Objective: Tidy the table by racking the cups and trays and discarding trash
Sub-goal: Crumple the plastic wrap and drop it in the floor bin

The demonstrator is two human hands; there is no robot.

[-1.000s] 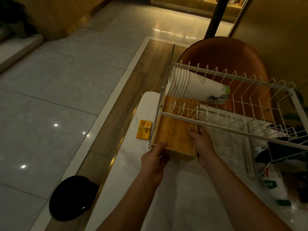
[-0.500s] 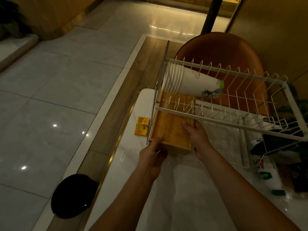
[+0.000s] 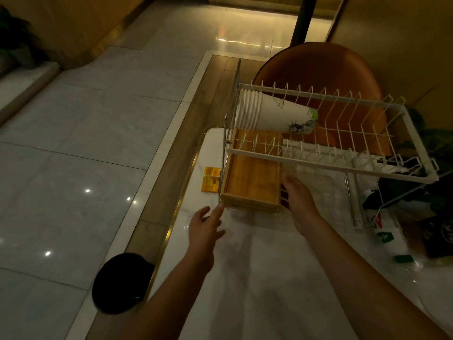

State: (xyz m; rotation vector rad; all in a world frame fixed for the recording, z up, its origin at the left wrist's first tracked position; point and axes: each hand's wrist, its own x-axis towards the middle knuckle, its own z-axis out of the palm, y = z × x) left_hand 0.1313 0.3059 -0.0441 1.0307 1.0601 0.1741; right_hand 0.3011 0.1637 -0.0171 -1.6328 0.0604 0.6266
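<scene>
Dim, yellowish light; detail is poor at the right edge.

Nearest: both forearms reach in over the white marble worktop [image 3: 257, 285]. Black bin [image 3: 120, 283] on the floor to the left, below the worktop edge, its inside unreadable.

Left hand [image 3: 206, 231]: fingers spread and slack, holding nothing, just off the near left corner of the wooden trays [image 3: 252, 180]. Forefinger tip is near the rack's left post; cannot tell whether it touches.

Right hand [image 3: 297, 197]: thumb over the trays' right rim, fingers curled down their right wall, gripping it. The fingertips are partly hidden by the wood.

Trays are stacked flat on the worktop. Layers show at the near edge; number not clear. Long axis runs away from the viewer; the near end sticks out and the far end is tucked under the white wire rack [image 3: 331, 165]. A small yellow card [image 3: 210, 179] lies just left of them.

Right of the rack, a heap of bags [image 3: 382, 234] and dark items is blurred and cut off by the frame.

Upper tier: paper cup stack [image 3: 272, 115] on its side at the left end, axis along the rack, rims left, base right and slightly lower.

Beyond: brown chair back [image 3: 318, 67], top of its post out of frame.
</scene>
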